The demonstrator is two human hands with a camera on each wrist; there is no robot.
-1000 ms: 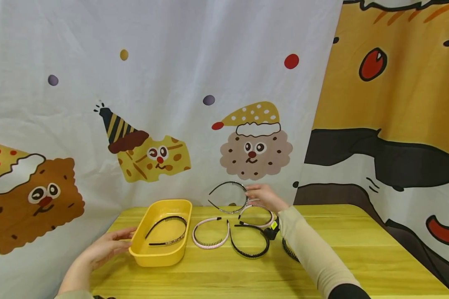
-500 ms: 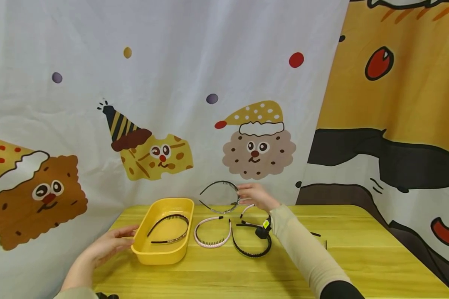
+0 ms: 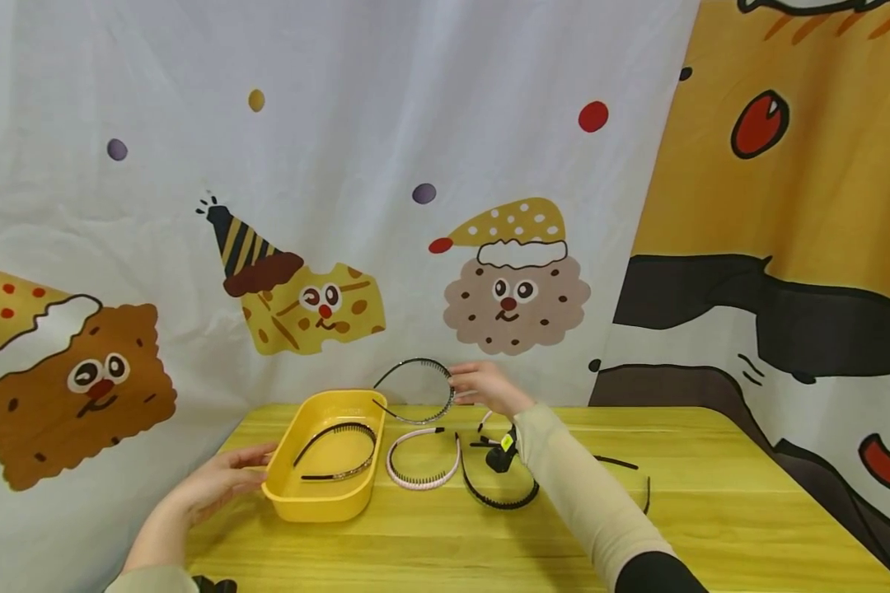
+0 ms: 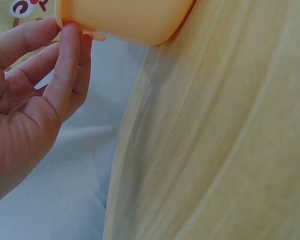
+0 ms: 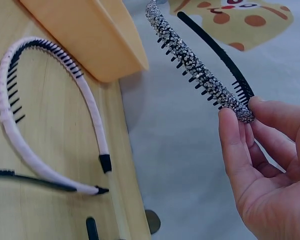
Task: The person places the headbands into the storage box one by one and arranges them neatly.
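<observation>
My right hand (image 3: 489, 387) pinches a headband (image 5: 200, 70) between thumb and fingers, in the air to the right of the yellow tray (image 3: 319, 511). Glittery silver stones cover its outer band, and black teeth line the inside. Its open ends point left, above the tray's far right corner. My left hand (image 3: 222, 482) grips the tray's left rim by the fingertips; in the left wrist view, fingers and thumb meet at its edge. Inside the tray lies a dark headband (image 3: 334, 476) with a decorated band.
A pink headband (image 3: 419, 484) lies right of the tray, beside a black headband (image 3: 500, 504). Behind my right arm, another pink headband (image 3: 484, 418) and a dark headband (image 3: 615, 461) are partly hidden. A printed curtain (image 3: 341, 165) hangs behind the wooden table (image 3: 712, 494).
My right hand has moved left with the glittery headband, from above the far pink one towards the tray. My left hand stays at the tray's rim.
</observation>
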